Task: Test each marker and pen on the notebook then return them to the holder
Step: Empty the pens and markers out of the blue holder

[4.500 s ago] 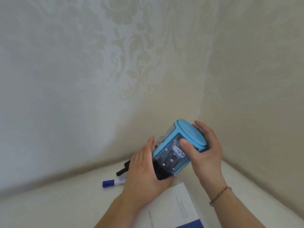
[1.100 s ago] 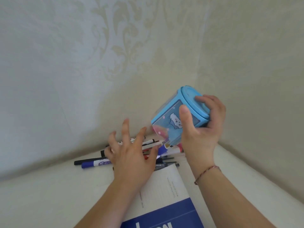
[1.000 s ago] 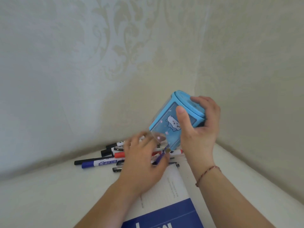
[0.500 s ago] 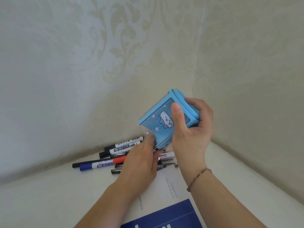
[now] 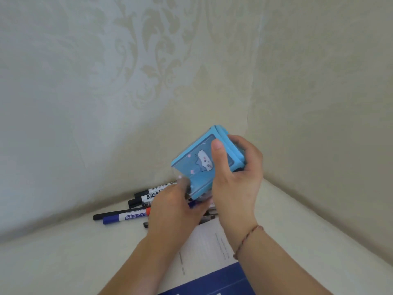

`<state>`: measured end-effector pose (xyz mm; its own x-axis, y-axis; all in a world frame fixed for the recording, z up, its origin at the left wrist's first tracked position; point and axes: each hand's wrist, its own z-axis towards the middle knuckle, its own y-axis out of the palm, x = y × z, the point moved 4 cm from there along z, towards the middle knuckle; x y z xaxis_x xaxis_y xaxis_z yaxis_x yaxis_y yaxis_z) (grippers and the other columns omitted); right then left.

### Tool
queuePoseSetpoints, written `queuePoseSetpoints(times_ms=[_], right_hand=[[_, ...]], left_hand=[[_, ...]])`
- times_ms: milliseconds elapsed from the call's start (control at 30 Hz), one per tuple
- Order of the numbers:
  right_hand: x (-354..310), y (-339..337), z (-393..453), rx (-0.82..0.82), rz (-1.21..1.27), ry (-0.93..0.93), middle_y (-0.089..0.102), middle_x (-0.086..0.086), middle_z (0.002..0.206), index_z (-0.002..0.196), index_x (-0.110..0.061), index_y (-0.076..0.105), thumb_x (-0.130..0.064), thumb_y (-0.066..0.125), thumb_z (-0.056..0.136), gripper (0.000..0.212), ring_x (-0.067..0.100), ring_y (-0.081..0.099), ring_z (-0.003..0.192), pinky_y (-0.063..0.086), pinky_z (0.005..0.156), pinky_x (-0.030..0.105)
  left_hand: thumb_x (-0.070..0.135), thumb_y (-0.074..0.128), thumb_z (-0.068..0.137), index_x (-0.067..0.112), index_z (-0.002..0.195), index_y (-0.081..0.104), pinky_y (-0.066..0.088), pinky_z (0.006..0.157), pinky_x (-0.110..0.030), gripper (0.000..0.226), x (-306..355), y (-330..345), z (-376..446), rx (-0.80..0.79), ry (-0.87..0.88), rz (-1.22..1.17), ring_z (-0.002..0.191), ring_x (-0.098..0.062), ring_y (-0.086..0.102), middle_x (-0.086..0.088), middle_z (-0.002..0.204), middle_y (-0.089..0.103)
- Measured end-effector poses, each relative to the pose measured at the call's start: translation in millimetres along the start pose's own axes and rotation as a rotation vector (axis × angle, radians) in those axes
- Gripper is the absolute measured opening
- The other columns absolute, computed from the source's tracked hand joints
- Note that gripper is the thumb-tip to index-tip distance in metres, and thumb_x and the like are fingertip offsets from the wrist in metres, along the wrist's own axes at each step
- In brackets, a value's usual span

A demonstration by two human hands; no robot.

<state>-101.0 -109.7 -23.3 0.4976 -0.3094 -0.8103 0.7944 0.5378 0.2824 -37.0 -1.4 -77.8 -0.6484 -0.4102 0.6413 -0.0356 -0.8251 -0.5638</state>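
Surface: cream-white surface [image 5: 63, 252], pushed into a room corner; matte, bare toward the left front.
Room: two walls meet behind the surface. Left wall [image 5: 85, 81] has pale damask-type wallpaper w/ a floral scroll pattern; right wall [image 5: 329, 92] is plainer beige.
Holder: light-blue pen holder [image 5: 197, 167], held in the air above the markers, tipped w/ its base up-right and its clear mouth end down-left. Cartoon animal pic and small pink flowers on the side panel.
Right hand: right hand [image 5: 236, 184] grips the holder near its base, thumb flat across the pic panel, fingers wrapped round the far side. Thin red-brown cord bracelet [image 5: 247, 239] on that wrist.
Left hand: left hand [image 5: 176, 209] sits at the holder's mouth, fingers curled around a dark-blue pen/marker [image 5: 194, 204]; most of it is hidden, so exact type unclear.
Markers: loose pile on the surface by the corner, left of and under the hands. Blue-capped marker [image 5: 123, 218] w/ white label, thin black pen [image 5: 114, 214] just behind it, two black-capped markers [image 5: 146, 195] nearer the wall.
Writing: marker labels carry printed characters, too blurred to read.
Notebook: notebook [image 5: 208, 252] lies flat under the forearms, white w/ a dark-blue band at the near edge; small print lines, not legible.
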Motion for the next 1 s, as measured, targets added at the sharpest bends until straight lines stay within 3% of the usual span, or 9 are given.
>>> queuePoseSetpoints(times_ms=[100, 200, 400, 533, 600, 667, 767, 867, 1000], right_hand=[[-1.0, 4.6, -2.7, -0.029, 0.015, -0.007, 0.053, -0.007, 0.112, 0.095, -0.035, 0.061, -0.032, 0.073, 0.08, 0.02, -0.001, 0.059, 0.097, 0.051, 0.081, 0.016], [3.9, 0.5, 6.1, 0.0, 0.01, 0.044, 0.055, -0.004, 0.114, 0.097, -0.036, 0.061, -0.043, 0.072, 0.08, 0.021, 0.01, 0.062, 0.101, 0.055, 0.086, 0.035], [3.5, -12.3, 23.9, 0.047, -0.003, 0.058, 0.062, 0.006, 0.113, 0.101, -0.026, 0.064, -0.05, 0.069, 0.076, 0.035, 0.02, 0.064, 0.1, 0.056, 0.084, 0.046], [-6.4, -22.8, 36.9, 0.08, -0.025, -0.023, 0.061, 0.008, 0.116, 0.102, -0.025, 0.065, -0.048, 0.068, 0.077, 0.034, 0.019, 0.063, 0.102, 0.053, 0.088, 0.043], [-8.0, -27.4, 40.9, 0.087, -0.023, -0.049, 0.059, 0.006, 0.116, 0.099, -0.031, 0.064, -0.047, 0.069, 0.078, 0.027, 0.017, 0.062, 0.102, 0.054, 0.089, 0.039], [-8.1, -30.3, 43.0, 0.094, -0.034, -0.077, 0.057, 0.003, 0.117, 0.1, -0.032, 0.064, -0.044, 0.07, 0.079, 0.025, 0.012, 0.061, 0.103, 0.053, 0.089, 0.03], [0.6, -31.5, 45.3, 0.088, -0.023, -0.035, 0.057, 0.006, 0.12, 0.104, -0.024, 0.065, -0.039, 0.072, 0.082, 0.028, 0.008, 0.06, 0.1, 0.052, 0.083, 0.019], [11.4, -31.7, 43.4, 0.146, 0.058, 0.056, 0.059, 0.011, 0.121, 0.107, -0.023, 0.064, -0.05, 0.07, 0.077, 0.04, 0.018, 0.063, 0.104, 0.056, 0.087, 0.034], [10.7, -20.9, 31.9, 0.037, -0.008, 0.033, 0.059, 0.004, 0.119, 0.103, -0.031, 0.064, -0.051, 0.069, 0.075, 0.034, 0.018, 0.062, 0.105, 0.054, 0.089, 0.043]], left_hand=[[0.032, 0.072, 0.081, 0.024, 0.101, 0.055, 0.055, 0.075, -0.038, 0.028, -4.0, -2.5, 3.7, 0.013, -0.046, 0.017, 0.088, -0.017, 0.067, 0.005, 0.095, 0.072], [0.037, 0.069, 0.085, 0.025, 0.111, 0.05, 0.048, 0.063, -0.03, 0.035, 1.4, -1.7, 4.0, 0.031, 0.083, 0.212, 0.08, -0.018, 0.066, 0.009, 0.09, 0.07], [0.028, 0.084, 0.071, 0.032, 0.121, 0.044, 0.044, 0.044, -0.025, 0.065, 0.0, 3.4, 2.6, 0.035, 0.301, 0.361, 0.052, -0.016, 0.063, 0.009, 0.067, 0.067], [0.017, 0.081, 0.069, 0.038, 0.139, 0.044, 0.051, 0.059, -0.029, 0.082, -8.1, 1.2, 2.5, 0.045, 0.298, 0.44, 0.075, -0.017, 0.066, 0.01, 0.093, 0.071], [0.024, 0.079, 0.074, 0.031, 0.132, 0.054, 0.051, 0.078, -0.036, 0.063, -11.7, 1.3, 5.7, 0.033, 0.278, 0.482, 0.093, -0.021, 0.065, 0.008, 0.112, 0.069], [0.026, 0.075, 0.08, 0.029, 0.12, 0.062, 0.05, 0.088, -0.046, 0.042, -16.1, 3.2, 6.9, 0.043, 0.247, 0.485, 0.094, -0.025, 0.066, 0.006, 0.107, 0.07], [0.014, 0.081, 0.072, 0.029, 0.117, 0.066, 0.042, 0.1, -0.062, 0.05, -27.3, 2.2, 7.2, 0.039, 0.16, 0.487, 0.096, -0.025, 0.067, 0.007, 0.099, 0.073], [0.046, 0.07, 0.079, 0.04, 0.137, 0.044, 0.024, 0.115, -0.057, 0.065, -26.7, -1.0, 7.2, -0.075, 0.053, 0.369, 0.122, -0.016, 0.052, 0.015, 0.124, 0.062], [0.067, 0.047, 0.082, 0.044, 0.141, 0.023, 0.016, 0.12, -0.051, 0.068, -10.9, 12.1, 1.7, -0.226, 0.172, 0.249, 0.134, -0.007, 0.039, 0.019, 0.139, 0.047]])
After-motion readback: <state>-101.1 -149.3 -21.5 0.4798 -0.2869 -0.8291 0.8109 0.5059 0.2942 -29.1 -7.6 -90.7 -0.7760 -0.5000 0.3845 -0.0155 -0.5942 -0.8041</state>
